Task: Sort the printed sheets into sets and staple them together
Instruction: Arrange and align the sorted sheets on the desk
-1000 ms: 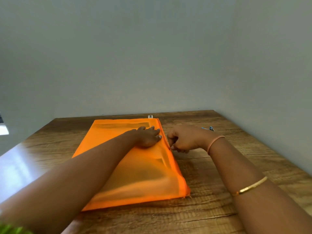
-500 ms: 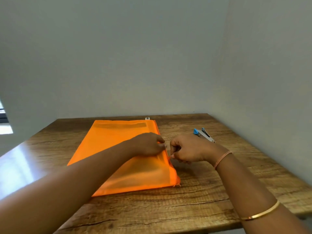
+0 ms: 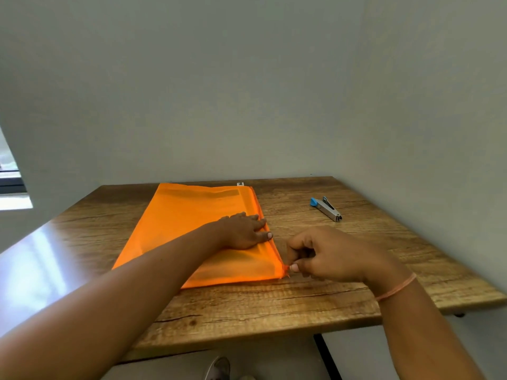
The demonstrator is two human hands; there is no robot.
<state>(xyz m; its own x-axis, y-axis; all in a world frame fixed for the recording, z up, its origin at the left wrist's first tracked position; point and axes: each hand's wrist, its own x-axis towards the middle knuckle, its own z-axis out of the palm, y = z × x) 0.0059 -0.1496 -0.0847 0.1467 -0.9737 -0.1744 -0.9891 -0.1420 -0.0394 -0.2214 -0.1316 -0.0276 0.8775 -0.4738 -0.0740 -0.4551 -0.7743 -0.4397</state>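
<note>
An orange translucent zip pouch (image 3: 186, 223) lies flat on the wooden table (image 3: 274, 303), with sheets showing faintly through it. My left hand (image 3: 244, 231) presses flat on the pouch near its right edge, fingers straight. My right hand (image 3: 326, 253) pinches the zipper pull at the pouch's near right corner, fingers curled. A small silver stapler (image 3: 326, 209) with a blue end lies on the table, to the right of the pouch and beyond my right hand.
Grey walls stand close behind and to the right of the table. The table's near edge and a dark leg (image 3: 326, 355) show below. A shoe (image 3: 218, 368) is on the floor. A small white object (image 3: 240, 184) lies at the pouch's far edge.
My right hand has slid along the pouch's right edge toward me, from about mid-edge to the near corner. The left hand stayed pressed on the pouch. The camera pulled back, revealing the stapler.
</note>
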